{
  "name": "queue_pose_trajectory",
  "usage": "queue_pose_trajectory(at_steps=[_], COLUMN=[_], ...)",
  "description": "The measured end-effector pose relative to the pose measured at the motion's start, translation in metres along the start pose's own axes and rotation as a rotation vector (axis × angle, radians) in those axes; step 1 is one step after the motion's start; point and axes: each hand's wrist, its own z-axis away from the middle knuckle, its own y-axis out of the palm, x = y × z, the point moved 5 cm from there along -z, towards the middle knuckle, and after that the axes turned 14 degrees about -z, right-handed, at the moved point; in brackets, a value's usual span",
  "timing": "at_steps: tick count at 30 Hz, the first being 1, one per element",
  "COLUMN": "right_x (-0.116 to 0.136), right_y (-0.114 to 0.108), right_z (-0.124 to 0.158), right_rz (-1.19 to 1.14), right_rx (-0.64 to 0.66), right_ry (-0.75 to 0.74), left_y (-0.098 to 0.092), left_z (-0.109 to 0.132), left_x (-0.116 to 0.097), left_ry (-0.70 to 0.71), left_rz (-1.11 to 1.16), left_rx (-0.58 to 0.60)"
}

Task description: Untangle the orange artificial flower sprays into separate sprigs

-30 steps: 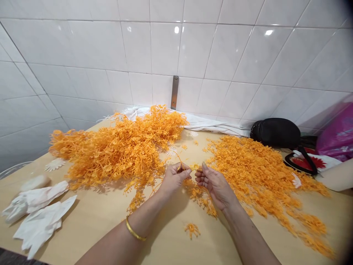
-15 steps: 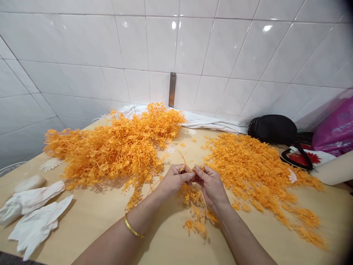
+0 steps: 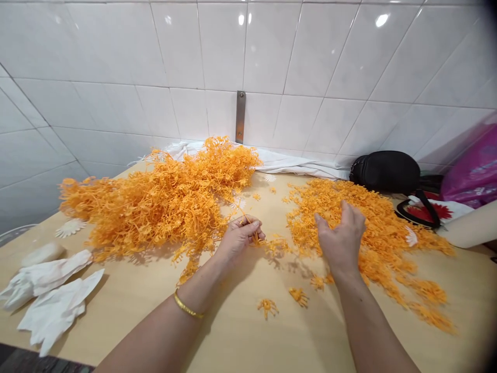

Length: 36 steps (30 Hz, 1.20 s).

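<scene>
Head view: left hand (image 3: 237, 239) pinches orange sprig (image 3: 256, 240), right hand (image 3: 342, 243) gapes near orange pile (image 3: 382, 235).

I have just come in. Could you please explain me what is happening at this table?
A person is handling orange flower-like pieces with bare hands. The left hand pinches a thin orange sprig near the middle of the table. The right hand is empty-looking, its grip open, in front of or over the spread heap on the right; I cannot tell if it touches. A taller, tangled heap stands on the left. Two loose pieces lie nearer the person.
</scene>
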Motion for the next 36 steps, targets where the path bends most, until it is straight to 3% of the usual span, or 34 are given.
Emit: queue_pose_trajectory(at_steps=[3,7,9,13,17,24,30,36], right_x=[0.012,0.028,0.033,0.03,0.024,0.024,0.015,0.007], right_y=[0.003,0.029,0.04,0.052,0.055,0.05,0.043,0.041], right_z=[0.003,0.021,0.033,0.048,0.046,0.039,0.032,0.03], right_rz=[0.008,-0.224,-0.188,0.003,-0.049,-0.157,-0.175,-0.232], right_rx=[0.066,0.5,0.714,0.907,0.911,0.737,0.569,0.502], right_ry=[-0.161,-0.158,-0.223,-0.326,-0.217,-0.151,-0.012,0.16], left_y=[-0.003,-0.004,-0.006,-0.012,-0.016,-0.018,-0.002,0.007], left_z=[-0.001,-0.002,-0.002,-0.003,-0.005,-0.001,0.01,0.012], left_x=[-0.001,-0.003,-0.006,-0.011,-0.015,-0.024,-0.031,-0.024], left_ry=[-0.009,-0.009,0.0,0.008,0.001,0.028,0.08,0.309], left_rz=[0.027,0.076,0.099,0.131,0.069,-0.292,-0.706,-1.141], left_rx=[-0.019,-0.041,-0.053,-0.116,-0.119,-0.152,0.113,0.13])
